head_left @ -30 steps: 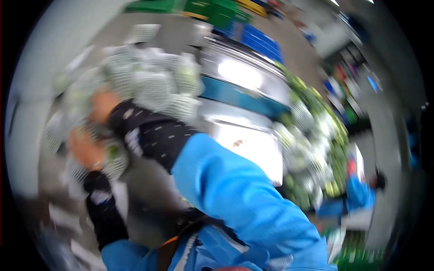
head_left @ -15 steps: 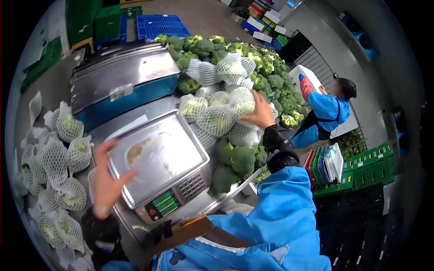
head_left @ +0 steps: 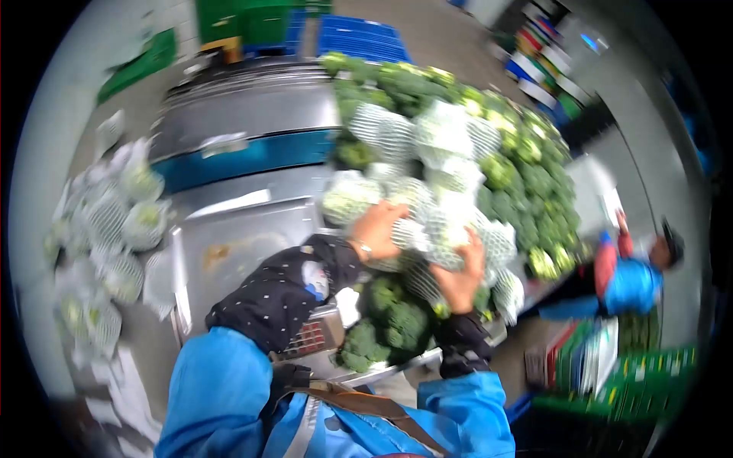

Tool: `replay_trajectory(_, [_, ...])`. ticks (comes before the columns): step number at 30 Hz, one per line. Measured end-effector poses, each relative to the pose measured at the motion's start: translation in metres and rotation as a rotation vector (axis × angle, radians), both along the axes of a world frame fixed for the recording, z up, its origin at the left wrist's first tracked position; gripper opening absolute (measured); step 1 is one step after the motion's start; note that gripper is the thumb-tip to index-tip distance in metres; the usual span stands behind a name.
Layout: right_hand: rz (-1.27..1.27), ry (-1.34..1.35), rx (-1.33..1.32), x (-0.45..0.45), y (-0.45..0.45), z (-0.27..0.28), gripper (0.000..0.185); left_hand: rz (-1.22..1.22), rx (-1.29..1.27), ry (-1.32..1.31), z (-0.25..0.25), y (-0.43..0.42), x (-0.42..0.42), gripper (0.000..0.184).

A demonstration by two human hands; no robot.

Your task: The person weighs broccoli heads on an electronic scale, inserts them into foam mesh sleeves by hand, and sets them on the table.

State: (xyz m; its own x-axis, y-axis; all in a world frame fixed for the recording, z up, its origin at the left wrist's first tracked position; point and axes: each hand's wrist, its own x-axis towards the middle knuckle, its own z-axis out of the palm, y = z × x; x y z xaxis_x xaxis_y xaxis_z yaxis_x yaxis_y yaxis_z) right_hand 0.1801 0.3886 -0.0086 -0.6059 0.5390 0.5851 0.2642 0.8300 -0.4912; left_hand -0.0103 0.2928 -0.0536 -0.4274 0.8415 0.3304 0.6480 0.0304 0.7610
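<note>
My left hand (head_left: 379, 231) reaches over the scale's right edge, its fingers bent round a net-wrapped broccoli (head_left: 410, 229). Just right of it, my right hand (head_left: 461, 273) is curved around the side of another netted head (head_left: 447, 243). Several netted heads lie in a pile about both hands. Bare green broccoli (head_left: 405, 324) sits below them, near the table's front edge. The scale's metal tray (head_left: 237, 244) holds nothing but a brownish stain, and my left sleeve covers part of it.
A steel machine with a blue side (head_left: 252, 159) stands behind the scale. More netted heads (head_left: 107, 217) lie at the left. Loose broccoli (head_left: 534, 179) is heaped at the right. A co-worker (head_left: 630, 282) in blue stands beyond, near green crates (head_left: 649, 378).
My left hand has moved right, from beside the scale tray to the netted pile. My right hand has come down and closer to it. The view has shifted.
</note>
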Motion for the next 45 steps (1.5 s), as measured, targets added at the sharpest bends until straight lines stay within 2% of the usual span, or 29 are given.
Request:
replay_trajectory(1, [-0.050,0.063,-0.081,0.000,0.005,-0.006,0.041,0.034,0.134,0.005,0.010,-0.013,-0.002,0.045])
replay_trajectory(2, [-0.025,0.081,-0.203,0.003,0.006,-0.002,0.044,0.115,0.093,-0.111,0.038,-0.039,-0.006,0.046])
replay_trajectory(3, [0.053,0.225,-0.688,-0.007,-0.006,0.011,0.049,0.148,0.112,-0.278,0.040,-0.064,-0.018,0.049])
replay_trajectory(4, [0.116,0.146,-0.606,-0.021,-0.012,0.027,0.052,0.176,0.089,-0.427,0.067,-0.104,-0.029,0.057])
replay_trajectory(6, [0.490,0.200,-1.094,-0.071,-0.064,0.073,0.053,0.283,0.265,-0.796,0.067,-0.177,-0.052,0.062])
replay_trajectory(7, [0.566,0.144,-1.204,-0.101,-0.089,0.082,0.053,0.165,0.369,-1.006,0.064,-0.220,-0.068,0.060])
replay_trajectory(11, [0.853,-0.193,-1.383,-0.225,-0.226,0.081,0.050,0.611,0.530,-1.108,0.089,-0.414,-0.109,0.031])
replay_trajectory(13, [1.051,-0.248,-1.290,-0.286,-0.313,0.080,0.038,0.845,0.603,-1.010,0.088,-0.510,-0.137,0.034])
replay_trajectory(14, [1.131,-0.238,-1.197,-0.314,-0.357,0.083,0.038,0.989,0.631,-1.045,0.101,-0.549,-0.145,0.046])
replay_trajectory(16, [1.260,-0.158,-0.959,-0.366,-0.442,0.083,0.042,1.304,0.643,-0.827,0.090,-0.626,-0.185,0.068])
replay_trajectory(17, [1.260,-0.036,-0.608,-0.397,-0.482,0.072,0.051,1.514,0.635,-0.688,0.094,-0.648,-0.197,0.074])
replay_trajectory(18, [1.328,0.165,-0.217,-0.430,-0.519,0.058,0.059,1.661,0.444,-0.503,0.077,-0.677,-0.218,0.077])
replay_trajectory(20, [1.305,-0.045,0.023,-0.450,-0.574,0.031,0.063,1.777,0.030,-0.239,0.026,-0.728,-0.247,0.079])
replay_trajectory(22, [1.468,-0.442,-0.080,-0.450,-0.598,-0.001,0.064,1.710,-0.383,-0.084,-0.017,-0.760,-0.259,0.078])
replay_trajectory(23, [1.549,-0.452,-0.083,-0.436,-0.592,-0.004,0.062,1.558,-0.717,-0.185,-0.025,-0.774,-0.265,0.074])
replay_trajectory(24, [1.620,-0.465,-0.097,-0.413,-0.582,-0.002,0.060,1.359,-1.044,-0.267,-0.027,-0.773,-0.268,0.071])
replay_trajectory(25, [1.661,-0.383,-0.139,-0.391,-0.563,-0.001,0.056,1.475,-1.200,-0.281,-0.013,-0.752,-0.258,0.070])
replay_trajectory(26, [1.663,-0.305,-0.178,-0.368,-0.535,0.003,0.051,1.556,-1.042,0.061,-0.022,-0.747,-0.242,0.067])
replay_trajectory(28, [1.522,-0.242,-0.274,-0.317,-0.455,0.018,0.044,1.474,-0.467,0.672,-0.068,-0.778,-0.248,0.044])
replay_trajectory(29, [1.358,-0.207,-0.261,-0.291,-0.409,0.026,0.042,1.407,-0.418,0.680,-0.067,-0.779,-0.256,0.046])
replay_trajectory(32, [0.707,-0.100,-0.193,-0.215,-0.248,0.010,0.056,1.211,0.127,0.005,-0.007,-0.661,-0.227,0.043])
replay_trajectory(35, [0.046,-0.200,0.195,-0.107,-0.101,0.046,0.068,0.750,0.219,-0.280,0.041,-0.528,-0.184,0.040])
replay_trajectory(36, [-0.075,-0.184,0.073,-0.069,-0.056,0.055,0.080,0.593,0.204,-0.371,0.054,-0.477,-0.166,0.041])
replay_trajectory(38, [-0.480,-0.281,0.118,-0.012,0.010,0.059,0.093,0.362,0.107,-0.499,0.086,-0.365,-0.120,0.050])
replay_trajectory(40, [-0.527,-0.314,-0.150,0.018,0.066,0.039,0.105,0.218,-0.034,-0.195,0.104,-0.265,-0.079,0.066])
replay_trajectory(41, [-0.432,-0.317,-0.249,0.028,0.089,0.018,0.105,0.076,0.036,-0.063,0.090,-0.216,-0.067,0.068])
replay_trajectory(42, [-0.558,-0.447,-0.134,0.027,0.095,-0.008,0.093,-0.032,0.049,0.011,0.085,-0.168,-0.053,0.067])
replay_trajectory(43, [-0.539,-0.351,-0.122,0.021,0.087,-0.010,0.085,-0.107,0.038,0.015,0.077,-0.122,-0.039,0.070])
replay_trajectory(45, [-0.470,-0.200,-0.097,0.030,0.086,-0.012,0.072,-0.064,-0.109,0.272,0.047,-0.040,-0.010,0.082])
